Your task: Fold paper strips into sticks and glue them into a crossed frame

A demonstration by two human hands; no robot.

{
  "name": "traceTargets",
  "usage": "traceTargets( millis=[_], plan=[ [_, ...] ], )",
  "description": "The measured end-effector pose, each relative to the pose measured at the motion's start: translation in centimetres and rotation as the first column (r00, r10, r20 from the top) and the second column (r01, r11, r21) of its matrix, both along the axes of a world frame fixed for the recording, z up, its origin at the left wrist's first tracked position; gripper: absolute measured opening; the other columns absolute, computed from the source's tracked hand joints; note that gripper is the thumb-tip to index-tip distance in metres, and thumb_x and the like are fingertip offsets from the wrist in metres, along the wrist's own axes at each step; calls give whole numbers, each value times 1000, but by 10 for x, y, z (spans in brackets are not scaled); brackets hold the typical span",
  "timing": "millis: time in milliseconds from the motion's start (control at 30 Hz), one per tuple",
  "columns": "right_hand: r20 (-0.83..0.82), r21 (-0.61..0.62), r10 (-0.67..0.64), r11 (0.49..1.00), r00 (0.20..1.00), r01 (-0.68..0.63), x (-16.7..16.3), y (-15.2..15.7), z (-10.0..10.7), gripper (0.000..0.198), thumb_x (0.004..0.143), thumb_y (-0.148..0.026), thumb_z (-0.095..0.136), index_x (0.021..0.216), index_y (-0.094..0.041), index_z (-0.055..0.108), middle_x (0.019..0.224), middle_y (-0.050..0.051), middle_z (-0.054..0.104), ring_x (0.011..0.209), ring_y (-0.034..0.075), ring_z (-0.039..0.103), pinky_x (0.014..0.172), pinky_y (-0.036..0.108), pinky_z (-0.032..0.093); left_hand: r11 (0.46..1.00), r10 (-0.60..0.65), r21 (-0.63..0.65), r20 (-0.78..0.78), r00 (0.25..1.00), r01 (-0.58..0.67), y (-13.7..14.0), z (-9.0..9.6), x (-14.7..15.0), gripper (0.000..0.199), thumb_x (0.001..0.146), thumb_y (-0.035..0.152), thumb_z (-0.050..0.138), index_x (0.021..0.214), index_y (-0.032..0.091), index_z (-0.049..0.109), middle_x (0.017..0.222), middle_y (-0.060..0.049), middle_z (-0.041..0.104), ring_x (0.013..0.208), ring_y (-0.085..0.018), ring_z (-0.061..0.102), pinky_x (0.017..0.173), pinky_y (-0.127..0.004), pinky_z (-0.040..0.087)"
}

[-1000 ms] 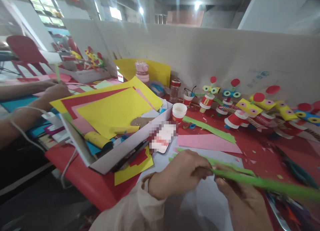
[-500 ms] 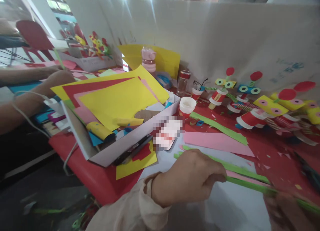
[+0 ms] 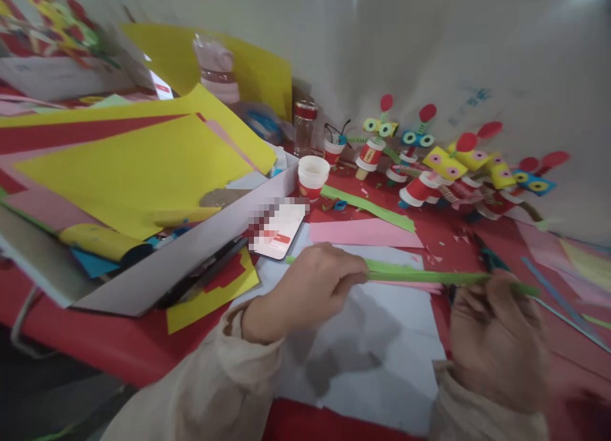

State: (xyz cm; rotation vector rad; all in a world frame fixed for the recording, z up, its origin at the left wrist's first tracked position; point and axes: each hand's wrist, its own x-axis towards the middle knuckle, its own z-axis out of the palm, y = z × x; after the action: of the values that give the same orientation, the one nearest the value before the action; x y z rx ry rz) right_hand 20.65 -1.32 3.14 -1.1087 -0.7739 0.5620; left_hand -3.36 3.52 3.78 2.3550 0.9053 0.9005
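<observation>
A red counter (image 3: 114, 349) carries a white box (image 3: 143, 275) heaped with coloured paper (image 3: 138, 174). Right of it lies a white sheet (image 3: 401, 384), a pink strip (image 3: 365, 233) at its far side. The left hand (image 3: 305, 288), closed, pinches a narrow green strip (image 3: 415, 277) above the sheet; the right hand (image 3: 501, 336), curled, grips it further along. Blur makes its layers hard to count.

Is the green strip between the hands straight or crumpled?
Straight: the green strip runs in an even line from the left hand to the right hand.
</observation>
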Motion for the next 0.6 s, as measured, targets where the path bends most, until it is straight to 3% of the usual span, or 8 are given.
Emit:
traceTargets(
  millis=[133, 233, 400, 533, 600],
  plan=[
    [-238, 111, 84, 992, 968, -59, -26, 7, 15, 21, 64, -24, 80, 68, -19, 60, 68, -7, 56, 56, 2, 48, 47, 14, 37, 998, 24, -50, 15, 1000, -23, -6, 1, -4, 16, 85, 15, 49, 79, 19, 64, 72, 2, 66, 65, -12, 57, 62, -23, 39],
    [-268, 125, 61, 992, 962, -29, -28, -1, 16, 19, 63, -23, 80, 69, -18, 63, 64, -7, 58, 54, 3, 49, 48, 15, 37, 995, 30, -92, 23, 999, -27, -17, 4, -8, 14, 87, 20, 51, 87, 20, 64, 78, 2, 67, 66, -11, 58, 62, -22, 39],
    [-303, 129, 65, 991, 951, -26, -34, -13, 13, 19, 62, -25, 81, 65, -18, 63, 60, -6, 58, 50, 3, 45, 45, 17, 34, 993, 50, -108, -19, 999, -52, -36, 7, -12, 23, 90, 24, 46, 76, 20, 64, 68, 3, 65, 62, -11, 57, 59, -21, 41],
    [-299, 47, 79, 997, 951, -68, -25, -23, 12, 23, 59, -29, 81, 65, -18, 63, 60, -5, 58, 53, 5, 48, 49, 19, 37, 990, 144, 15, -61, 988, -144, -47, -3, -22, 22, 88, 25, 46, 80, 22, 67, 81, 1, 71, 76, -15, 63, 69, -25, 46],
    [-219, 12, -25, 1000, 975, 28, -1, -31, 9, 25, 62, -36, 79, 69, -18, 63, 62, -4, 58, 55, 6, 49, 50, 20, 38, 968, 231, 125, -118, 966, -216, -53, -14, -29, 25, 88, 26, 44, 83, 23, 68, 83, -1, 72, 78, -19, 64, 71, -30, 47]
  ],
)
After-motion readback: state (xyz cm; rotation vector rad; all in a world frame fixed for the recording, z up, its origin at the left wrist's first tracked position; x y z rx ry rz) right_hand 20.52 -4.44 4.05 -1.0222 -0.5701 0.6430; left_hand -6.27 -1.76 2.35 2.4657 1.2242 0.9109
